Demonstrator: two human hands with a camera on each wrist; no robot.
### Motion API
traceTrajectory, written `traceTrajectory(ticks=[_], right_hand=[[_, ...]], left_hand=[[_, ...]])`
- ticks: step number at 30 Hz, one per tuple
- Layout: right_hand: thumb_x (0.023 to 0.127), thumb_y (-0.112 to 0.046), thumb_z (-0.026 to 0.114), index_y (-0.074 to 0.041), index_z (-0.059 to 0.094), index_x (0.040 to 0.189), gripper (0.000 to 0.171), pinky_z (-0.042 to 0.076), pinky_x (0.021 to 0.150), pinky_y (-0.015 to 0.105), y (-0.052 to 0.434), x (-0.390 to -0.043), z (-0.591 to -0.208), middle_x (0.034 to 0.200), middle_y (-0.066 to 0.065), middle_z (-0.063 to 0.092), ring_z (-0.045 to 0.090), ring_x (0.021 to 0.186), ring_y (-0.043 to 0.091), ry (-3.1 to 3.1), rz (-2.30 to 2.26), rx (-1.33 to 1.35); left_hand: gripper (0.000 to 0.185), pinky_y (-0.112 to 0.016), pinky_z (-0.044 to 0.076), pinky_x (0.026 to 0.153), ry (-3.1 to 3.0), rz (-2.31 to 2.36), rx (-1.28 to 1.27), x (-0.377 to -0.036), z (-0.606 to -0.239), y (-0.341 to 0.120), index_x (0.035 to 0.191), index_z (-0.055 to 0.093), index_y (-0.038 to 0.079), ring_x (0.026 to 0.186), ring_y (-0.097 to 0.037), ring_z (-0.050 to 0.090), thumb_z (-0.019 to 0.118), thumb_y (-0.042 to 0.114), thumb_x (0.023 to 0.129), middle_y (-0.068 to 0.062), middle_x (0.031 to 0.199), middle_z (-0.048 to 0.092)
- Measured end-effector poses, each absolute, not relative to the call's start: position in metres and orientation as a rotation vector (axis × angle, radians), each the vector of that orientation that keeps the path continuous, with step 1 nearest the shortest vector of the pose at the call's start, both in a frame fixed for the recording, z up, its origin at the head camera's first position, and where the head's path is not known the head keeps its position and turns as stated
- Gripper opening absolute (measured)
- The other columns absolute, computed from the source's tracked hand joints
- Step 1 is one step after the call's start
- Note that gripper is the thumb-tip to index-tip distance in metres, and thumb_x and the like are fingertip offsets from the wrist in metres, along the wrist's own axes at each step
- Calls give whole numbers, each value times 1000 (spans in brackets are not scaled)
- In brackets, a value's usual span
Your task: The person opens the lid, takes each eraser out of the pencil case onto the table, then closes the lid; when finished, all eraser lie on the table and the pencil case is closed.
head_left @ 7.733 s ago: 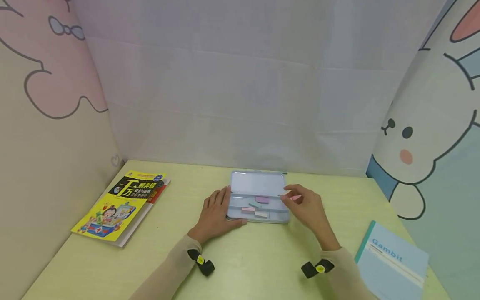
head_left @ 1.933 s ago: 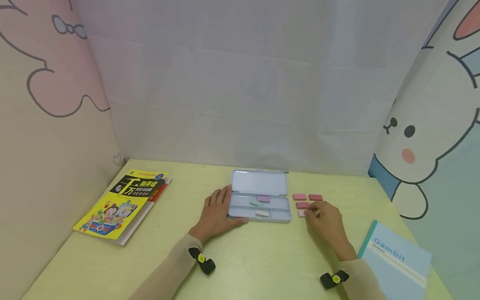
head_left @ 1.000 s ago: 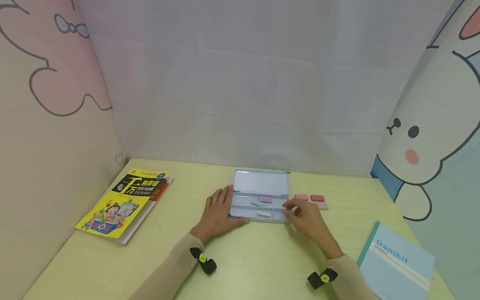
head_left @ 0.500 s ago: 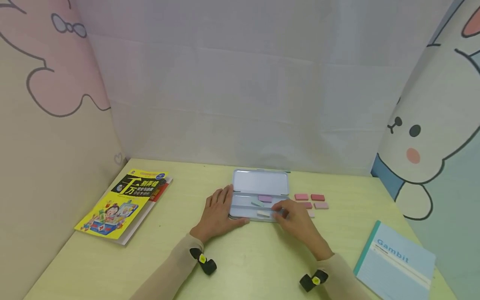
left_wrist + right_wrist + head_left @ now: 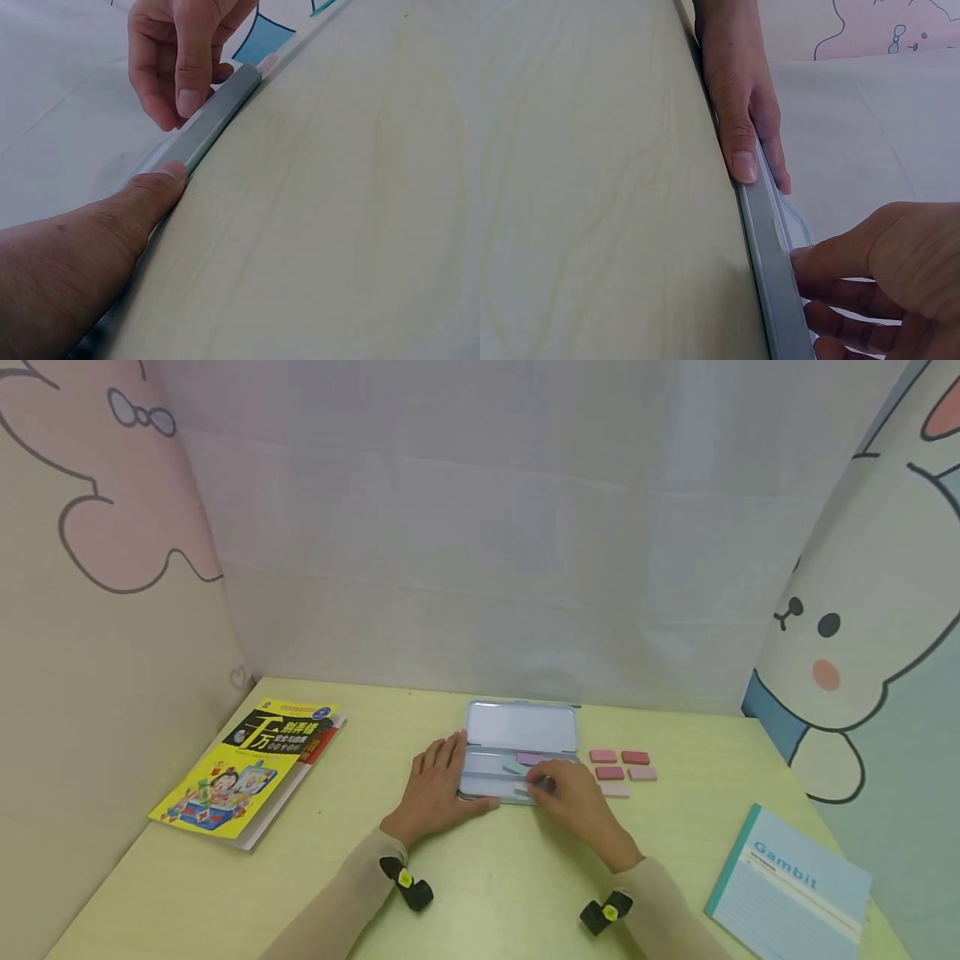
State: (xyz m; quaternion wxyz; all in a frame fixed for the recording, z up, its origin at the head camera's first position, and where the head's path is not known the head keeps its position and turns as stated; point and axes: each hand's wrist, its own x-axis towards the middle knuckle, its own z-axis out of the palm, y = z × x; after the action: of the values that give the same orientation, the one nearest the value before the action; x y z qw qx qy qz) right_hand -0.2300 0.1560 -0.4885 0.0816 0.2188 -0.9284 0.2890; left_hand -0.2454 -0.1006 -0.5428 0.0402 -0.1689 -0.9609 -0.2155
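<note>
A pale blue pencil case (image 5: 480, 787) lies on the table with its lid (image 5: 521, 725) tilted back. My left hand (image 5: 435, 789) rests at its left end, fingers straight along the side and thumb on the front edge. Over the front compartment, my right hand (image 5: 573, 802) pinches a small white block (image 5: 521, 788), partly hidden by the fingertips. In the right wrist view, the thumb meets the end of that white block (image 5: 781, 232). Behind it in the case lie a mint-green piece (image 5: 515, 768) and a purple block (image 5: 530, 758).
Right of the case, several pink and red blocks (image 5: 610, 772) lie in short rows on the table (image 5: 480, 877). A yellow book (image 5: 240, 768) lies on top of another at the left. A light blue Gambit notebook (image 5: 791, 881) lies at the right. A white cloth stands behind.
Pink blocks have gone from the case to the table on the right. My right hand has since moved left from those blocks to the white block. The left hand has stayed in place.
</note>
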Motion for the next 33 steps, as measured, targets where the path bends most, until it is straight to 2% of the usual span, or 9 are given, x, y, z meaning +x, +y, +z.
traceTrajectory(ticks=[6,14,22,28,33], right_hand=[[88,-4,84,-12,82,91,9,43,68,24,152,-234,-483,83,-1,76,54,72,9,-2858,852,581],[88,-5,85,-12,80,92,9,50,73,26,153,-237,-482,88,1,81,66,79,9,-2866,869,609],[89,-1,82,-10,80,99,13,46,72,26,154,-236,-484,88,3,78,56,76,11,-2813,862,661],[92,6,76,-8,80,106,20,55,78,33,156,-232,-487,92,8,77,64,84,16,-2705,888,654],[92,13,66,-6,80,111,31,55,82,38,159,-230,-488,96,10,74,63,89,21,-2677,985,525]], left_hand=[[124,-63,24,129,-2953,-641,-512,-246,-545,-101,173,14,8,161,-42,28,67,80,88,-16,177,28],[124,-63,23,129,-2951,-657,-519,-246,-544,-101,173,13,7,161,-42,28,67,80,88,-16,177,28],[125,-62,24,129,-2958,-625,-510,-248,-546,-101,174,12,8,161,-41,28,65,82,88,-15,177,28],[126,-62,22,130,-2971,-654,-509,-247,-543,-101,174,11,9,163,-41,26,66,81,87,-15,178,26],[126,-62,23,130,-2976,-651,-509,-246,-541,-101,174,11,9,163,-41,25,66,81,87,-15,178,25]])
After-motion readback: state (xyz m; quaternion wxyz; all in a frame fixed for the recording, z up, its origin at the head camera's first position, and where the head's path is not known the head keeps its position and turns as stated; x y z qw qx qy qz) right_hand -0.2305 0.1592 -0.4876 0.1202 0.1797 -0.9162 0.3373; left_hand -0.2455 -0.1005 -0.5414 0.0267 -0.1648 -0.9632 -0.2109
